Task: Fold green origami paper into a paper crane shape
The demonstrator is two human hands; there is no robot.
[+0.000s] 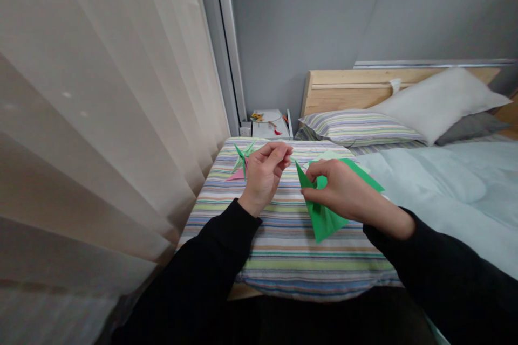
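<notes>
A bright green sheet of origami paper [327,223] stands partly raised over the striped cloth, one edge lifted toward its left. My right hand [338,186] pinches that raised part between thumb and fingers; the hand hides the middle of the sheet. To its left, my left hand [266,170] is closed in a pinch, apart from the green sheet. What its fingertips hold, if anything, is too small to make out. Folded green paper pieces [243,157] and a pink paper piece [237,174] lie just behind my left hand, partly covered by it.
Pale green paper [329,155] lies behind my right hand. The striped cloth [283,259] covers the surface in front of me. A white bedside table [265,129] holds small items. Pillows [445,102] and a pale blue quilt [453,183] are on the right, a curtain [121,91] on the left.
</notes>
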